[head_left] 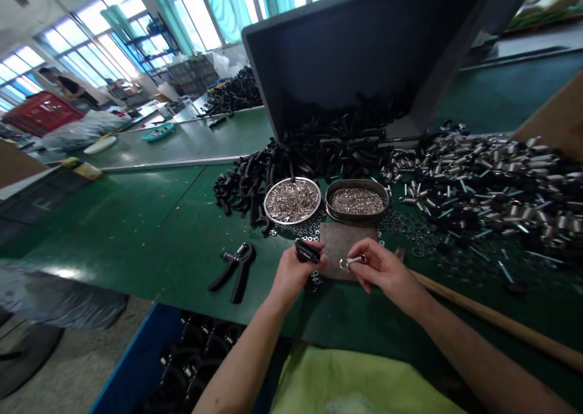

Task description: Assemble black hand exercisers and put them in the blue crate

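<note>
My left hand (291, 274) is closed around a black plastic handle (308, 251), its end pointing up and away from me. In the fingertips of my right hand (385, 273) is a small metal coil spring (355, 260), with a ring-like end toward the left hand. Both hands are above the near part of a flat metal plate (341, 238), and the spring and handle are apart. To the left of my left hand, a hand grip strengthener (234, 269) with black handles and a metal spring lies on the green table.
Behind the plate stand a round dish of small metal pins (292, 201) and an oval tin of small parts (357, 200). Black handles (255, 177) spill from a tipped grey bin (355, 50). Metal parts (501, 183) heap at right, near a wooden stick (496, 317). A blue crate (136, 359) sits below.
</note>
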`<state>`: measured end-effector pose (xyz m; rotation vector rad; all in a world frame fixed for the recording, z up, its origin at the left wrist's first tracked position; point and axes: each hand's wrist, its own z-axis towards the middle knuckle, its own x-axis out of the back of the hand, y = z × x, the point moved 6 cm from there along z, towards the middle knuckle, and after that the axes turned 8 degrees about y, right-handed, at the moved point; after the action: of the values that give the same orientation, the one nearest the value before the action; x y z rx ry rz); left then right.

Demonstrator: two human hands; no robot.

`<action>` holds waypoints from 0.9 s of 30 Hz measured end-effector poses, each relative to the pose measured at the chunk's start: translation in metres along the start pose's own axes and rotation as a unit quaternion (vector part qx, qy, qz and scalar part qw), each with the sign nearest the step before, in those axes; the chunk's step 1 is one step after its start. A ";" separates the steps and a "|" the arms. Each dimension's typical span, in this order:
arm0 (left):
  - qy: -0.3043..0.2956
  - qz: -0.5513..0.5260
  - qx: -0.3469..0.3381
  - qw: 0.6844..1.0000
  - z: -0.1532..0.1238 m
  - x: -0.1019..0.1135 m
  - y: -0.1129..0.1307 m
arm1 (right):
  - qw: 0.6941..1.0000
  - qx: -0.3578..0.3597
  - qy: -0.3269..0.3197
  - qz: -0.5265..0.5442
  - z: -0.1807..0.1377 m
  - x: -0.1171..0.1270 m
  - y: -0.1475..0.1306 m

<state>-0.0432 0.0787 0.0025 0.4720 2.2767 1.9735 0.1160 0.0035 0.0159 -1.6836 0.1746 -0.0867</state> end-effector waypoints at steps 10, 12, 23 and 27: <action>-0.078 -0.075 -0.015 0.994 -0.021 -0.028 0.009 | 0.998 -0.037 0.008 0.047 0.004 -0.002 0.011; -0.086 -0.013 -0.089 0.992 -0.022 -0.028 0.016 | 0.999 -0.031 0.024 0.031 0.006 0.002 0.009; -0.115 -0.355 0.330 0.867 -0.035 -0.091 -0.036 | 0.986 0.078 0.086 -0.117 0.003 0.019 -0.029; -0.134 -0.380 0.320 0.858 -0.034 -0.102 -0.025 | 0.971 0.109 0.099 -0.191 -0.003 0.017 -0.037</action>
<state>0.0403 0.0138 -0.0301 -0.1289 2.3443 0.7243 0.1344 0.0023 0.0526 -1.4686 -0.0132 -0.5447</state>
